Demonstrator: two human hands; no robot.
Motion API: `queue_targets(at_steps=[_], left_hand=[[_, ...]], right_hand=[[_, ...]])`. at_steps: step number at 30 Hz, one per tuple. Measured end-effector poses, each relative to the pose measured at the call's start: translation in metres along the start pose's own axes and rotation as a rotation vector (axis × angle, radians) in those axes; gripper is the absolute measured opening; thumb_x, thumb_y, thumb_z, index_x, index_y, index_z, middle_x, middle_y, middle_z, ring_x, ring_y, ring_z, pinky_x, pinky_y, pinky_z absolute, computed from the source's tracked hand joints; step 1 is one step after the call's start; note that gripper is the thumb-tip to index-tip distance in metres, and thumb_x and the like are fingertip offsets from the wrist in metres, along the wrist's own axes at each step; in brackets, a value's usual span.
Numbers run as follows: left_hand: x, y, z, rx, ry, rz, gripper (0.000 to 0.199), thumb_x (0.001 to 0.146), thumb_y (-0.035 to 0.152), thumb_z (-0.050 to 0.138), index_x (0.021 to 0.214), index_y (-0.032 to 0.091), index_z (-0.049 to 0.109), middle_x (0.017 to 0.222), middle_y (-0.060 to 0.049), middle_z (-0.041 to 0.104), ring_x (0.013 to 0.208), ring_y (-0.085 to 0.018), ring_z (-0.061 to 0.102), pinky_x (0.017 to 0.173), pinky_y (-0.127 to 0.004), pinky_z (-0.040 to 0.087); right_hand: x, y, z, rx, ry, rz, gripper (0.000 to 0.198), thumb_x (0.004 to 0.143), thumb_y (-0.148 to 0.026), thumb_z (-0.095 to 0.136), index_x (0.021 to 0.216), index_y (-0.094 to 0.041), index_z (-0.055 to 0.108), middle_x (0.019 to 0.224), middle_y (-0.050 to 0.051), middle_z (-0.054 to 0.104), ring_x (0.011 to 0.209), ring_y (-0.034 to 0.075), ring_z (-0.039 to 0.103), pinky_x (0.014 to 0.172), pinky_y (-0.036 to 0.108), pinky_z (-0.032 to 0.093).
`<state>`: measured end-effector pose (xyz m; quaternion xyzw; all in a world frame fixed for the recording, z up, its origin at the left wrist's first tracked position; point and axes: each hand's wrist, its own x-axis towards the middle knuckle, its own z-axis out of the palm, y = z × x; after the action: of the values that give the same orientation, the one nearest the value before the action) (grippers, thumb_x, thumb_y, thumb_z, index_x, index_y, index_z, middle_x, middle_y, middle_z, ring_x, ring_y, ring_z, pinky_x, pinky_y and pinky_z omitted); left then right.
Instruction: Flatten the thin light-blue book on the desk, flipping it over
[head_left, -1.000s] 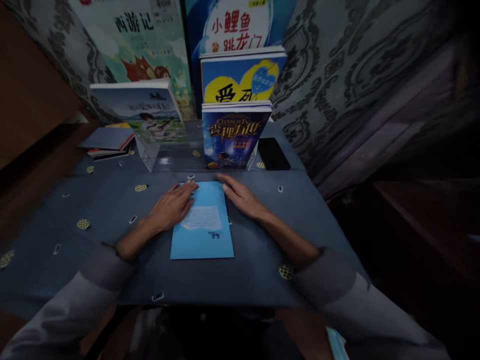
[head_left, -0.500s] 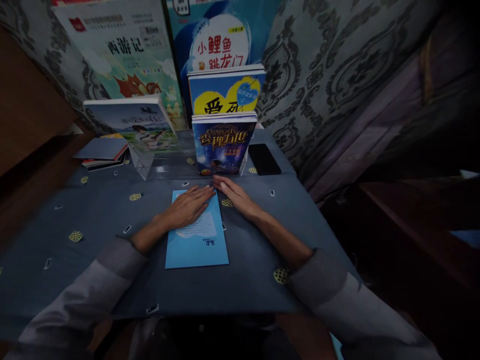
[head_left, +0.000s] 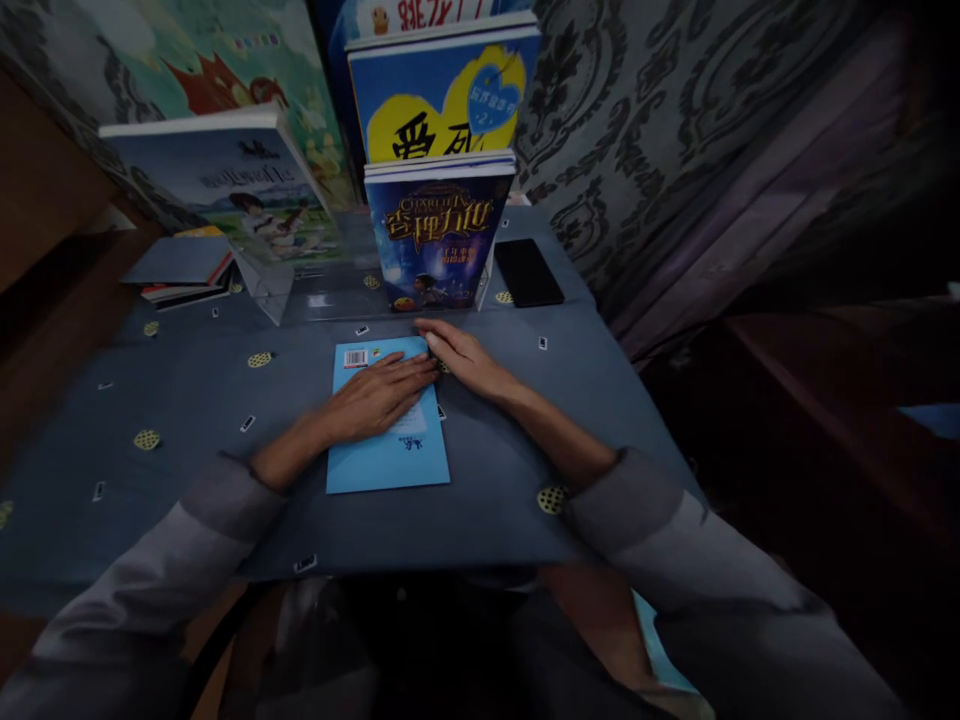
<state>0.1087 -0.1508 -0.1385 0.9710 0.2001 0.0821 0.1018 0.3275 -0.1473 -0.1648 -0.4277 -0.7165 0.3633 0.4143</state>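
Dim light falls on a desk [head_left: 187, 400] under a blue-grey cloth, backed by grey patterned wallpaper [head_left: 645, 130] and dark wooden furniture [head_left: 847, 400].

You can read "CHARLIE" in gold on the dark book [head_left: 437, 240]. The yellow-and-blue book [head_left: 442, 95] behind it shows "2" in its heart. The flat booklet [head_left: 386, 440] carries a barcode, digits unreadable.

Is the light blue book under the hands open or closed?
Closed. The light blue book lies flat on the table showing only its back cover with a barcode; no pages show. The left hand rests flat on it.
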Motion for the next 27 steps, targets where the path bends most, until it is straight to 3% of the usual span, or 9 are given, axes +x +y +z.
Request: queue_targets(at_steps=[7, 16, 20, 23, 27], left_hand=[[-0.019, 0.035, 0.001, -0.019, -0.039, 0.083, 0.046, 0.109, 0.030, 0.030, 0.149, 0.018, 0.047, 0.156, -0.010, 0.048, 0.151, -0.019, 0.036, 0.126, -0.045, 0.028], [-0.039, 0.084, 0.001, -0.010, -0.176, 0.157, 0.044, 0.108, 0.025, 0.033, 0.150, 0.018, 0.044, 0.156, -0.005, 0.049, 0.153, -0.015, 0.031, 0.129, -0.039, 0.020], [-0.046, 0.090, -0.004, -0.130, -0.122, 0.136, 0.046, 0.107, 0.023, 0.035, 0.153, 0.021, 0.041, 0.155, -0.003, 0.051, 0.151, -0.012, 0.034, 0.130, -0.038, 0.022], [-0.059, 0.078, -0.005, -0.205, 0.025, 0.006, 0.048, 0.108, 0.027, 0.035, 0.156, 0.025, 0.035, 0.156, -0.003, 0.050, 0.150, -0.014, 0.037, 0.129, -0.041, 0.025], [-0.086, 0.050, -0.006, -0.125, 0.154, -0.345, 0.055, 0.106, 0.037, 0.042, 0.159, 0.027, 0.030, 0.165, -0.009, 0.033, 0.153, -0.025, 0.030, 0.126, -0.050, 0.029]], right_hand=[[-0.002, 0.003, 0.001, -0.193, -0.032, -0.105, 0.057, 0.103, -0.059, 0.035, 0.139, -0.021, 0.059, 0.146, 0.012, 0.059, 0.139, 0.026, 0.051, 0.118, 0.050, 0.038], [-0.009, -0.001, 0.004, -0.311, -0.078, -0.092, 0.065, 0.101, -0.063, 0.034, 0.140, -0.017, 0.057, 0.155, 0.018, 0.049, 0.143, 0.031, 0.047, 0.118, 0.054, 0.038], [-0.013, -0.003, 0.008, -0.375, -0.108, -0.112, 0.060, 0.102, -0.057, 0.037, 0.141, -0.016, 0.057, 0.158, 0.017, 0.044, 0.147, 0.031, 0.041, 0.121, 0.055, 0.034], [-0.014, -0.005, 0.010, -0.433, -0.139, -0.121, 0.053, 0.101, -0.051, 0.043, 0.140, -0.019, 0.058, 0.157, 0.015, 0.047, 0.147, 0.032, 0.041, 0.121, 0.057, 0.032], [-0.013, -0.007, 0.011, -0.486, -0.170, -0.113, 0.051, 0.099, -0.046, 0.048, 0.143, -0.021, 0.056, 0.157, 0.014, 0.047, 0.148, 0.033, 0.040, 0.120, 0.059, 0.033]])
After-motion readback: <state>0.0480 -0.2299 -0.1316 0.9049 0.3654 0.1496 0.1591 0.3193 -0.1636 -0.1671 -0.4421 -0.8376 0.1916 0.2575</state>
